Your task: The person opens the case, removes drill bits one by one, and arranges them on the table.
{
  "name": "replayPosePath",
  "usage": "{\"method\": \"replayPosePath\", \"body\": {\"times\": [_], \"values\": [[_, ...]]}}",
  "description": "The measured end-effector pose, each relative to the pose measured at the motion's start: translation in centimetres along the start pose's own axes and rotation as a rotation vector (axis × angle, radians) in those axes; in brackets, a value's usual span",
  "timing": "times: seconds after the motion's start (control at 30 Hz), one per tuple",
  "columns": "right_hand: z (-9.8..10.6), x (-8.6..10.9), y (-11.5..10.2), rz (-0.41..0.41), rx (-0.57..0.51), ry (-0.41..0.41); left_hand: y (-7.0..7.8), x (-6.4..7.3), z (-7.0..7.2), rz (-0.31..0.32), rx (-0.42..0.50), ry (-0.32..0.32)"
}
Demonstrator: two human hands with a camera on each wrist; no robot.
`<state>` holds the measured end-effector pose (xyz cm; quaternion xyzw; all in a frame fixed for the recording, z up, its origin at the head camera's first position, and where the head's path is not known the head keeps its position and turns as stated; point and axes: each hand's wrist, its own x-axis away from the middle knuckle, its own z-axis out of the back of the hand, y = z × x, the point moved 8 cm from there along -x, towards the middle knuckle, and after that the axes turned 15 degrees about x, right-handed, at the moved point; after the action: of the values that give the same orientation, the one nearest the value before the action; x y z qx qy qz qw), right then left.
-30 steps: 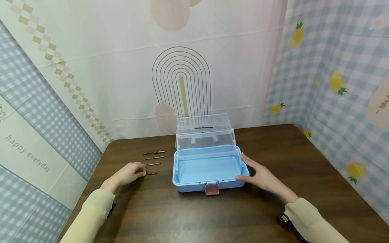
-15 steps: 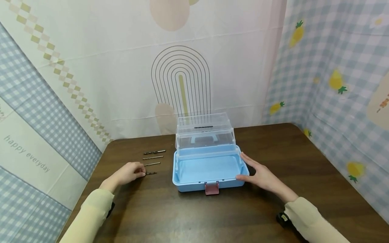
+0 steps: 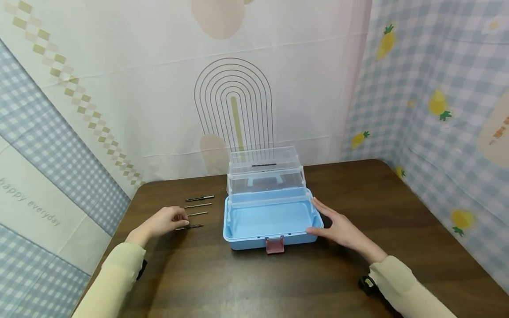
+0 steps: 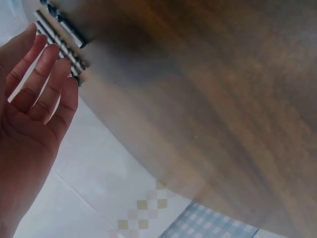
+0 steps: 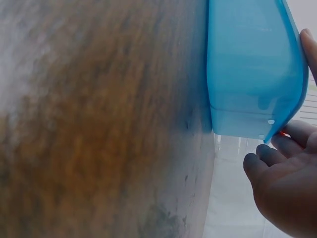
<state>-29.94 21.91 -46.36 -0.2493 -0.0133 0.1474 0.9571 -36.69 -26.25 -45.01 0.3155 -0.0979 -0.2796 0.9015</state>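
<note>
Several drill bits lie in a rough row left of the box. My left hand (image 3: 169,221) hovers at the end of the nearest dark drill bit (image 3: 195,226), which lies on the table. In the left wrist view its fingers are loosely bent, with nothing between them, and a dark-fluted drill bit (image 4: 72,32) lies beyond the thumb. At the box's right end, my right hand (image 3: 339,229) rests with thumb and fingers spread along the rim. The light blue toolbox (image 3: 254,244) stands open, its clear trays (image 3: 264,181) raised; one dark drill bit (image 3: 264,165) lies in the top tray.
The brown wooden table (image 3: 238,282) ends at a printed white curtain (image 3: 167,110) behind and checked cloth (image 3: 429,145) on the right. A burgundy latch (image 3: 275,245) hangs at the toolbox's front. Farther drill bits (image 3: 199,198) lie toward the table's back.
My left hand has drawn slightly back to the left, and more of the nearest drill bit shows. My right hand stays on the toolbox. The head view has shifted a little.
</note>
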Motion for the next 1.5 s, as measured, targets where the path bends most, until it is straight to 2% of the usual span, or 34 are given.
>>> {"method": "replayPosePath", "body": {"times": [0.27, 0.53, 0.8, 1.0, 1.27, 1.5], "values": [[0.0, -0.2, 0.0, -0.008, -0.004, -0.002, 0.6, -0.1, 1.9, 0.010, -0.011, 0.036], [0.1, -0.3, 0.0, 0.004, -0.004, 0.004, 1.2, -0.9, 3.5, 0.036, -0.022, 0.037], [0.1, -0.3, 0.1, 0.004, -0.004, 0.004, 2.6, -2.7, 4.8, 0.002, -0.055, 0.043], [0.0, -0.2, -0.2, 0.014, -0.002, 0.013, 3.4, -4.0, 6.7, -0.001, -0.050, 0.084], [-0.4, 0.1, 0.0, 0.011, 0.009, 0.011, 5.9, -6.0, 8.2, -0.023, -0.037, 0.138], [0.0, -0.1, 0.0, 0.015, 0.014, 0.019, 8.9, -8.5, 8.8, -0.087, -0.077, 0.154]]}}
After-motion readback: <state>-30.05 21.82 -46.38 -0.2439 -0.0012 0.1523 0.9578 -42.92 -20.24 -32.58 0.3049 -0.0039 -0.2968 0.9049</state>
